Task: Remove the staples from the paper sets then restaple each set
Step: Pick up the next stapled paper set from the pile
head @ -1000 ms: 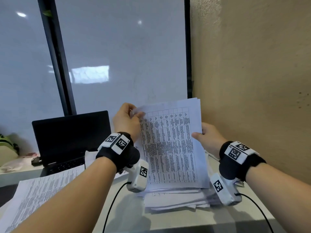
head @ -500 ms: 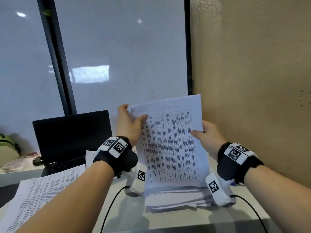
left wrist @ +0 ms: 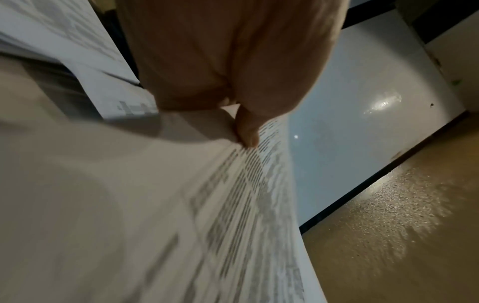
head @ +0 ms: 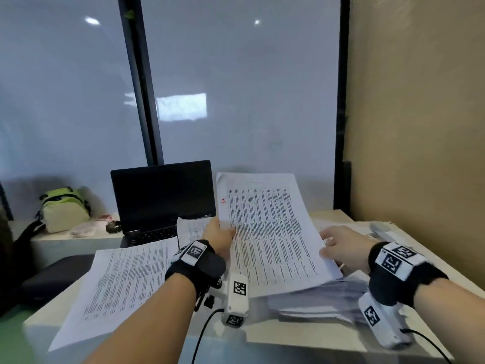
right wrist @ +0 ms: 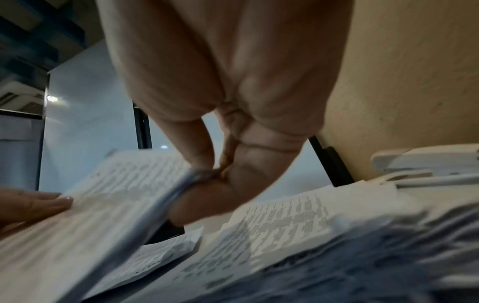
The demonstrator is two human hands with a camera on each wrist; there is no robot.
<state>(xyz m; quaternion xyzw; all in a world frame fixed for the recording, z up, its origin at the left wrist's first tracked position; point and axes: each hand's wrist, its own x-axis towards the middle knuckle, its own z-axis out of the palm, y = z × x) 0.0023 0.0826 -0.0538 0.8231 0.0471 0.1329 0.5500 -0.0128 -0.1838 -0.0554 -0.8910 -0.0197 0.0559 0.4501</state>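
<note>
A printed paper set (head: 270,232) with table text and a small red mark near its top left is tilted low over a messy pile of papers (head: 322,298). My left hand (head: 219,236) pinches the set's left edge, thumb on top (left wrist: 246,131). My right hand (head: 341,246) pinches its right edge between thumb and fingers (right wrist: 207,176). A white stapler (right wrist: 425,162) lies on the desk by the wall, right of the pile.
Another printed sheet (head: 123,282) lies flat on the desk at the left. A dark open laptop (head: 162,198) stands behind it, with a green bag (head: 64,208) further left. The tan wall (head: 420,114) bounds the desk on the right.
The paper set has come down from upright at chest height to a low tilt over the pile. My left hand slid from the top left corner down to mid-edge.
</note>
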